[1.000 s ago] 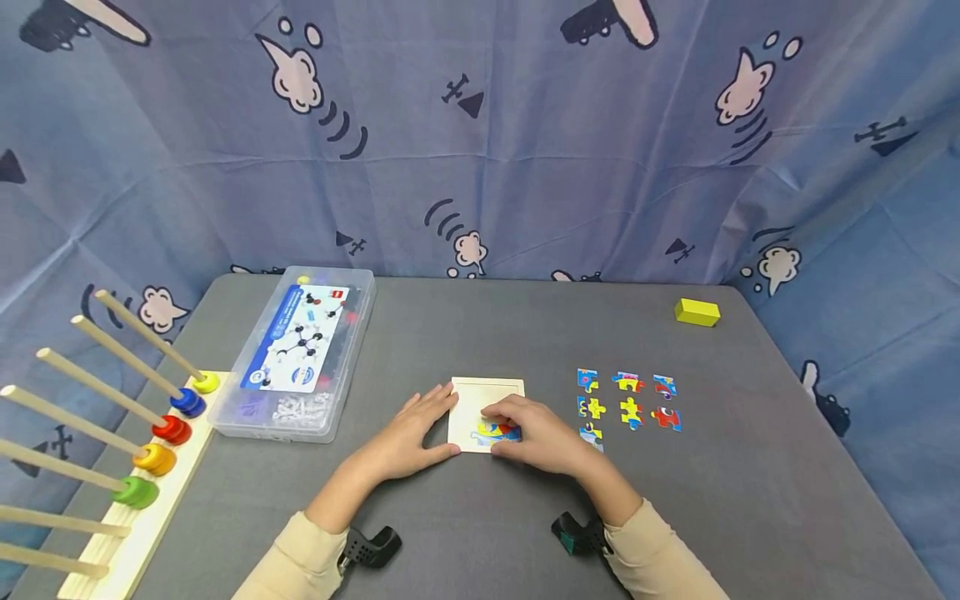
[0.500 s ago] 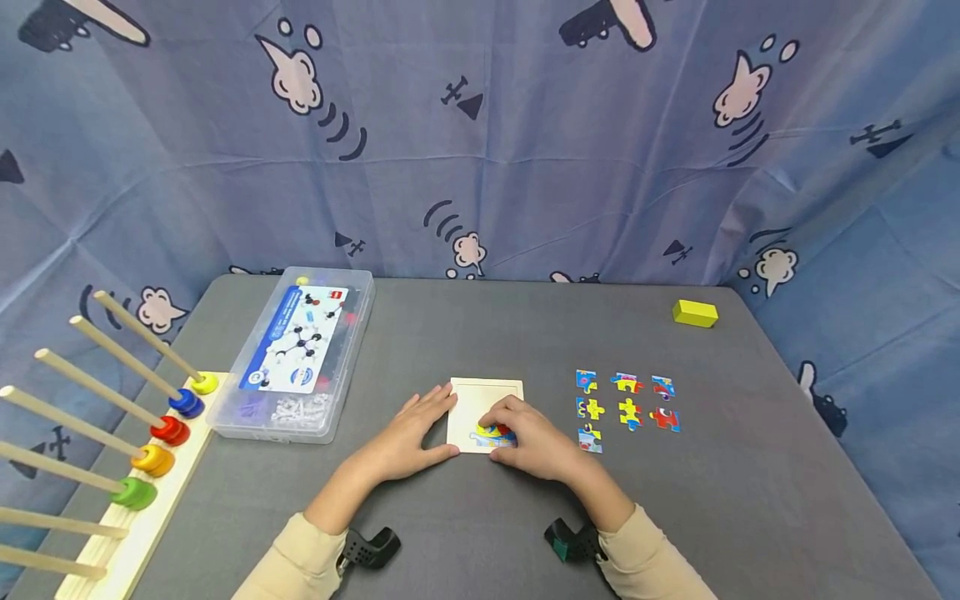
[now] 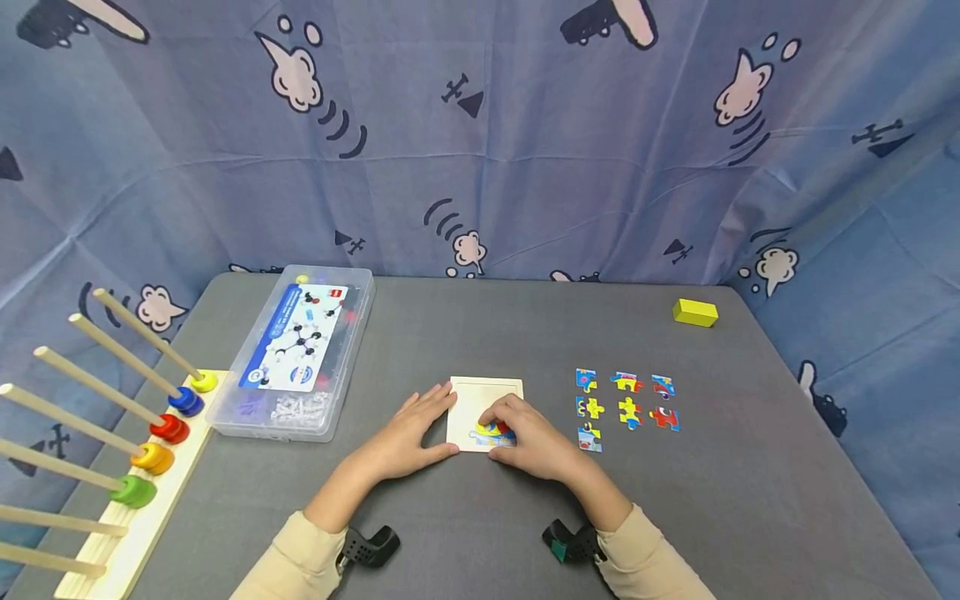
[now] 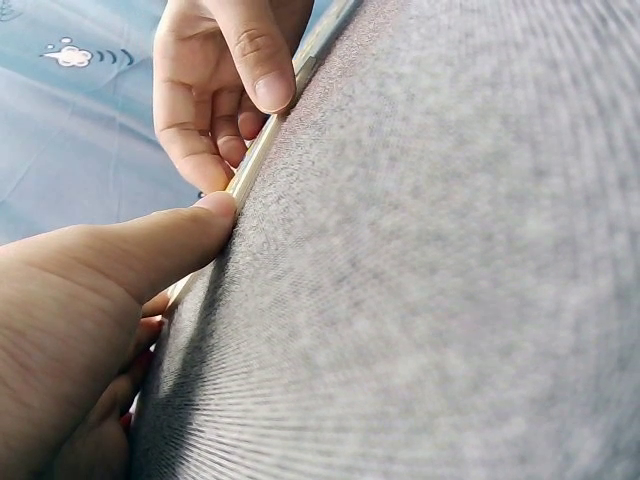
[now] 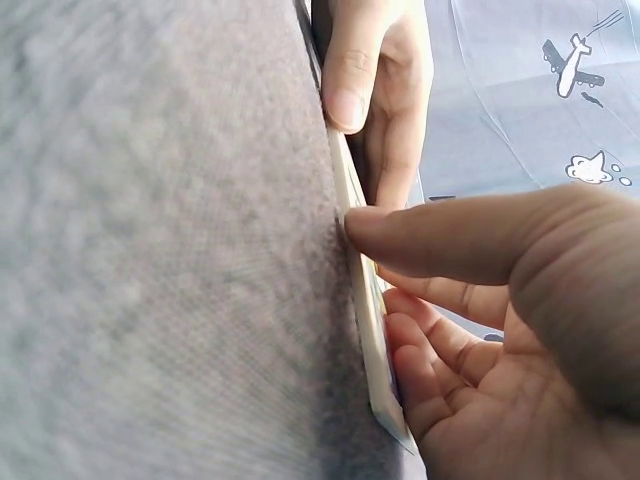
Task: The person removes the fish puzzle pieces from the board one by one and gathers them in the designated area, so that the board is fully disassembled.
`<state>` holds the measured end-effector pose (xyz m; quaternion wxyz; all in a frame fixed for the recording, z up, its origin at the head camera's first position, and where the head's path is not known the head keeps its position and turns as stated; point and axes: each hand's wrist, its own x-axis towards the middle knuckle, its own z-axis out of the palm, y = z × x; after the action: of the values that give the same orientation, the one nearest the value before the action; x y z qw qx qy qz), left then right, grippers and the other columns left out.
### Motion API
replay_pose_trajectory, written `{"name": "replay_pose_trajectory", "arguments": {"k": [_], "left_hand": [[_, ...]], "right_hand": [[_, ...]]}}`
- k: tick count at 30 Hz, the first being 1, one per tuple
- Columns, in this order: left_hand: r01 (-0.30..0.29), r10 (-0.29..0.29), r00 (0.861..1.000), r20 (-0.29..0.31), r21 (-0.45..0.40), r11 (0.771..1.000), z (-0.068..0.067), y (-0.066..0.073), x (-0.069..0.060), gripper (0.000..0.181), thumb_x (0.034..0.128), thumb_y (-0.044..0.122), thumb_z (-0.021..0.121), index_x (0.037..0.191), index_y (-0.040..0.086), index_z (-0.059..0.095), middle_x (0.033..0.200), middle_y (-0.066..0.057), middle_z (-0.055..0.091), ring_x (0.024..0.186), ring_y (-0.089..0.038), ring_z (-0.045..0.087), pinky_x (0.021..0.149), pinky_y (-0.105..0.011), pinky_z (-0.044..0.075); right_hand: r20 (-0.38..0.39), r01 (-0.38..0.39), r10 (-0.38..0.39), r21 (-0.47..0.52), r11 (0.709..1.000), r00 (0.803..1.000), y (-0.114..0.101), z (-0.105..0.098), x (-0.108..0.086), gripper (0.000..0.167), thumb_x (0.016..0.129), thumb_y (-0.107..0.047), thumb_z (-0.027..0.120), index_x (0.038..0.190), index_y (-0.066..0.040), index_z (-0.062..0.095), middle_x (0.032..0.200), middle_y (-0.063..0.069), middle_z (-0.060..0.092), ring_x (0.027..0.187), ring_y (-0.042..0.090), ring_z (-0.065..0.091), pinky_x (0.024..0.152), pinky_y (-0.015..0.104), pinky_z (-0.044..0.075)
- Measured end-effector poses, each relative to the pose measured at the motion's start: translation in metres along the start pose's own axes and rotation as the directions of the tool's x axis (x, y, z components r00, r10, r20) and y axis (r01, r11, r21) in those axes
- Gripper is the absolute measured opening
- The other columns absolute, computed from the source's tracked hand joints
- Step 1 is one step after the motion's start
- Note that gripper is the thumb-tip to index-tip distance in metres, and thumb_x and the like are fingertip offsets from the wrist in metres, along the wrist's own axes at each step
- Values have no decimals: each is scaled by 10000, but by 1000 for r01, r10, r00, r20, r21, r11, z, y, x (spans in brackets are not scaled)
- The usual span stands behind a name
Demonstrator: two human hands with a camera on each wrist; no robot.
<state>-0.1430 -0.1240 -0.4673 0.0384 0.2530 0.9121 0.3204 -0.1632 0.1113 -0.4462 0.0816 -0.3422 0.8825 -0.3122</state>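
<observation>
A square wooden puzzle board (image 3: 465, 396) lies flat on the table, with colourful pieces (image 3: 483, 437) along its near side. My left hand (image 3: 408, 437) rests against its left side, fingers straight, the thumb (image 4: 200, 235) touching the near edge. Over the board's near right part is my right hand (image 3: 536, 437). Its thumb (image 5: 400, 240) presses the near edge while the curled fingers reach onto the face, gripping the board there and covering part of the picture. Whether a loose piece is under those fingertips is hidden.
Several loose jigsaw pieces (image 3: 630, 412) lie in rows right of the board. A yellow block (image 3: 695, 312) stands at the back right. To the left are a clear plastic case (image 3: 348, 367) and a wooden peg rack (image 3: 168, 492) with coloured rings. A patterned curtain (image 3: 480, 150) hangs behind.
My right hand has shifted slightly left, and its fingers have settled lower over the coloured pieces on the board. The left hand and the loose pieces stay in place.
</observation>
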Motion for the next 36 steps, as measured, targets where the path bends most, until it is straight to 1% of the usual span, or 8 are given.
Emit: {"name": "replay_pose_trajectory", "arguments": {"k": [3,10,13,19,23,30,36], "left_hand": [[0,0,1000,3,-4,1000,-1,1,0,718,868,337,674,1437,10,384,1544,-128,286,1437,-295,243,1160,-544,168],[-1,1,1000,3,4,1000,-1,1,0,722,867,339,674,1438,7,382,1544,-128,285,1436,-296,244,1159,-545,170],[0,0,1000,2,4,1000,-1,1,0,723,865,338,676,1437,7,383,1544,-129,287,1436,-295,245,1159,-545,171],[-3,3,1000,-2,0,1000,-2,2,-1,724,863,334,679,1436,5,383,1540,-136,292,1434,-301,249,1157,-549,173],[-7,7,1000,-7,9,1000,0,1,0,722,864,341,677,1434,6,388,1537,-138,298,1431,-304,254,1153,-553,180],[-6,7,1000,-6,11,1000,0,-1,0,723,864,347,674,1435,10,387,1539,-132,297,1432,-300,253,1154,-550,184],[-7,8,1000,-8,10,1000,1,-1,0,722,862,344,677,1433,7,390,1533,-138,308,1431,-304,256,1152,-551,188]], "right_hand": [[-11,9,-9,6,1000,1000,0,1,0,298,766,-75,737,1042,-80,623,1048,34,552,941,178,526,859,344,456],[-16,-25,26,87,996,1000,2,1,1,278,780,-67,734,1026,-96,605,1026,23,556,907,174,526,812,287,452],[-20,-21,23,96,995,1000,2,0,1,274,785,-52,728,1024,-100,602,1010,19,567,902,174,526,813,296,453],[-31,-36,38,71,997,999,1,0,0,275,796,-34,710,1042,-113,615,1029,-4,610,922,158,540,855,350,463],[-31,-47,49,41,998,998,-2,0,-1,287,800,-42,714,1062,-118,625,1050,-2,613,944,151,547,882,376,472],[-48,-20,18,-29,999,999,-3,-1,-2,301,800,-48,713,1080,-125,638,1041,-2,612,936,137,551,867,382,478],[-45,-4,2,-43,999,999,-3,-1,-2,288,810,-55,711,1079,-123,636,1043,-2,611,921,126,548,849,369,485]]}}
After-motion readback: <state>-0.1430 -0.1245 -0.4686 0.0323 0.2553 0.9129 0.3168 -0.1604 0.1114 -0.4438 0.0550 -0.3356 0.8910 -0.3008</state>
